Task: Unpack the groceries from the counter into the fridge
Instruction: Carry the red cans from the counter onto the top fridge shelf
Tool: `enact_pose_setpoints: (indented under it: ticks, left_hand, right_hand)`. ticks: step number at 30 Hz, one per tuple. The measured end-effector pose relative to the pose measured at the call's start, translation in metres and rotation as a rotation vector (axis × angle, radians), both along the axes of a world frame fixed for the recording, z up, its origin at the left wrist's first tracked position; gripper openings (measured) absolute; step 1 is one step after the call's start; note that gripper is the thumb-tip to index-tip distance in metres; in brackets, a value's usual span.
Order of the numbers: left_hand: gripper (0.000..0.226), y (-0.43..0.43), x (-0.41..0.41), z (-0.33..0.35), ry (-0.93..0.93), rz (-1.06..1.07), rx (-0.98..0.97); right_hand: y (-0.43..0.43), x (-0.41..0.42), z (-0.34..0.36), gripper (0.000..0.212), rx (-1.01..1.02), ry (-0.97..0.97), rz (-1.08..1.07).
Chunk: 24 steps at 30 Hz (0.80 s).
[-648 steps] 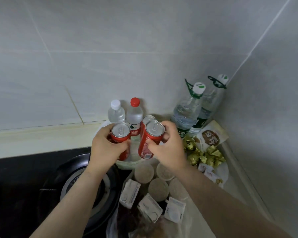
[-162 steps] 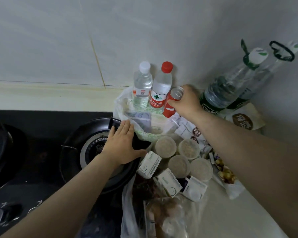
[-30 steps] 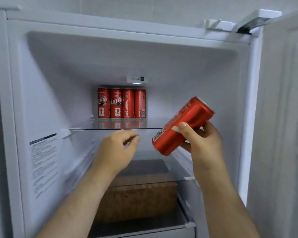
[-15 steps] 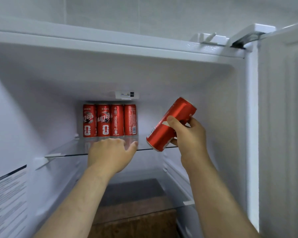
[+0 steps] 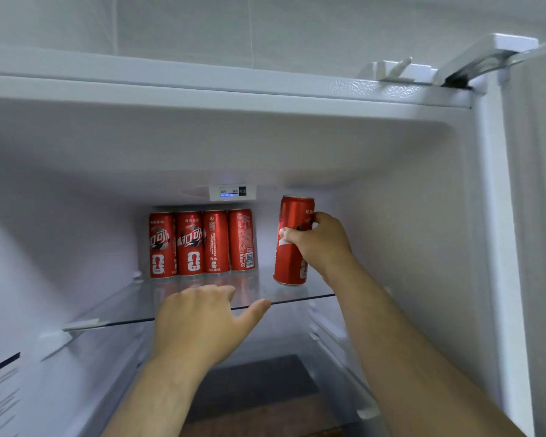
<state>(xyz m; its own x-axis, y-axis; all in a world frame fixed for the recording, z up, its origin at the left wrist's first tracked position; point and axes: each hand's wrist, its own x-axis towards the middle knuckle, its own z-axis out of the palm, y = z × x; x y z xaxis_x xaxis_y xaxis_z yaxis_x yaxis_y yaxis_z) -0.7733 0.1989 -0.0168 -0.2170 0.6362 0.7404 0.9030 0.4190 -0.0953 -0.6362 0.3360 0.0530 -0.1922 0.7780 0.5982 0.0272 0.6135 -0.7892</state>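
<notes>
I look into the open fridge. My right hand (image 5: pixel 320 244) grips a red soda can (image 5: pixel 292 222) upright, its base on or just above the right part of the glass shelf (image 5: pixel 133 307). Several matching red cans (image 5: pixel 202 244) stand in a row against the back wall, a gap to the left of the held one. My left hand (image 5: pixel 202 323) rests on the shelf's front edge, fingers loosely spread, holding nothing.
A small control panel (image 5: pixel 232 193) sits on the fridge ceiling above the cans. The open door (image 5: pixel 539 216) stands at the right. Below the shelf there is a dark lower level (image 5: pixel 259 383). White side walls close in on the left and right.
My right hand has turned the tilted can upright and carried it deeper, onto the shelf's right side. My left hand has settled on the shelf edge. The view has moved closer.
</notes>
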Motion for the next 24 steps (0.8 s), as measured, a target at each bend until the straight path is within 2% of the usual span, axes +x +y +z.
enact_pose_setpoints:
  ticks: [9, 14, 20, 24]
  left_hand:
    - [0.085, 0.001, 0.003, 0.001, 0.013, 0.027, 0.008]
    - [0.088, 0.001, 0.003, 0.001, 0.030, 0.035, 0.012]
    - [0.086, 0.001, 0.002, 0.001, 0.039, 0.045, 0.020]
    - [0.089, 0.000, 0.002, -0.001, 0.042, 0.041, 0.024]
  right_hand:
    - [0.040, -0.030, 0.011, 0.028, 0.031, -0.175, -0.034]
    - [0.063, -0.043, 0.017, 0.022, 0.013, -0.233, 0.043]
    - [0.090, -0.049, 0.023, 0.041, -0.003, -0.325, 0.162]
    - [0.105, -0.050, 0.026, 0.044, -0.004, -0.381, 0.184]
